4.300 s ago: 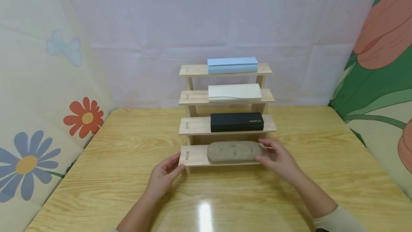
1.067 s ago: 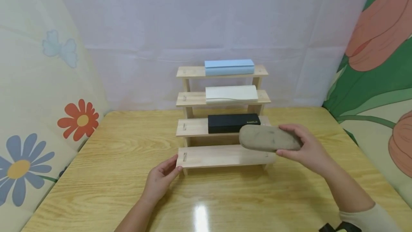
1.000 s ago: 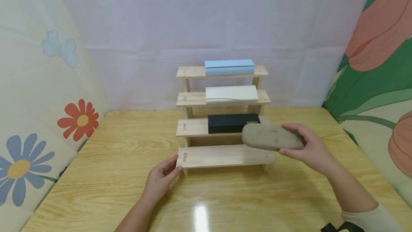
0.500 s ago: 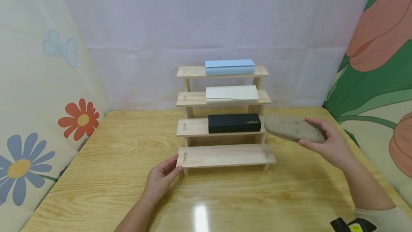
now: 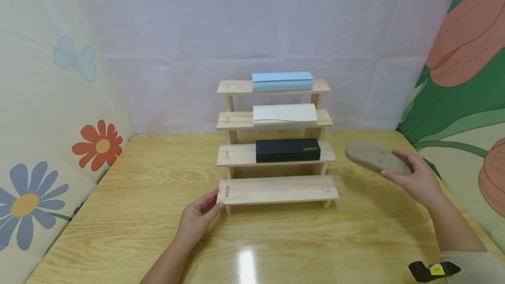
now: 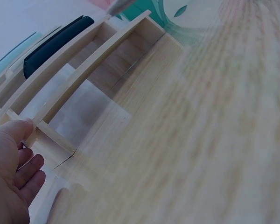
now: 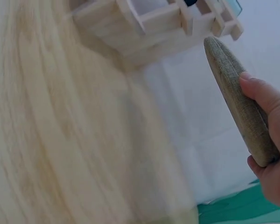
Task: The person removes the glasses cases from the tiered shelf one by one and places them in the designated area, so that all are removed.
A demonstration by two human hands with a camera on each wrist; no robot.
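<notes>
My right hand (image 5: pixel 421 184) holds a grey-green glasses case (image 5: pixel 371 156) by its right end, thumb on the near side and fingers on the far side. The case hangs in the air to the right of a four-step wooden display rack (image 5: pixel 276 190), apart from it, and its rounded edge shows in the right wrist view. My left hand (image 5: pixel 196 221) grips the left end of the rack's lowest step. Bare wood shows along that step. Above it lie a black case (image 5: pixel 287 150), a white case (image 5: pixel 284 115) and a light blue case (image 5: pixel 282 82), one per step.
The rack stands on a wood-grain table (image 5: pixel 158 179). A white cloth backdrop (image 5: pixel 189 25) rises behind. Flower-printed panels flank the table, with the left panel (image 5: pixel 31 86) and right panel (image 5: pixel 465 100) along its sides.
My right hand has lifted the grey-green glasses case off the lowest step and carried it right, clear of the rack. My left hand stays at the rack's left end.
</notes>
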